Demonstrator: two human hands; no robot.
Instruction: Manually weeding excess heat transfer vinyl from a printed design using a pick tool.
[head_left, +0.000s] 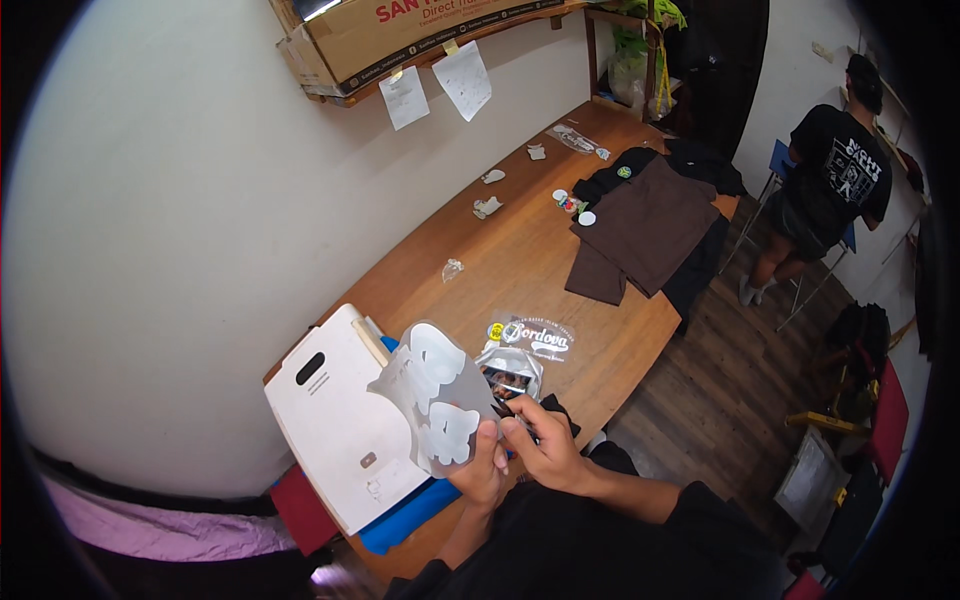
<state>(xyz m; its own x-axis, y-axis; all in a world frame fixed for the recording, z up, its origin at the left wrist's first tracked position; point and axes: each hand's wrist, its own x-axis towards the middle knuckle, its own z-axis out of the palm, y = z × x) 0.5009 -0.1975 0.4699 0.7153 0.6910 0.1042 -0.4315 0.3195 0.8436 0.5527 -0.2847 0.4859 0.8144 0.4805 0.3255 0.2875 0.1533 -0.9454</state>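
My left hand (pixel 482 474) grips the lower edge of a translucent film sheet (pixel 400 375) that carries white printed shapes. The sheet is bent and held up above the table's near end. Beside it, my right hand (pixel 548 452) is closed around what look like small dark scissors (pixel 501 408), mostly hidden by the fingers, at the sheet's right edge. Just beyond the hands lie a clear film with white lettering (pixel 538 337) and a shiny silver packet (pixel 523 365) with a dark picture.
A white flat-topped machine (pixel 340 410) sits left of my hands. Cut film pieces (pixel 487 207) lie along the wooden table (pixel 520 250). Folded brown cloth (pixel 650 225) rests on black garments. A cardboard box (pixel 420 40) stands on a wall shelf; a person (pixel 840 170) sits far right.
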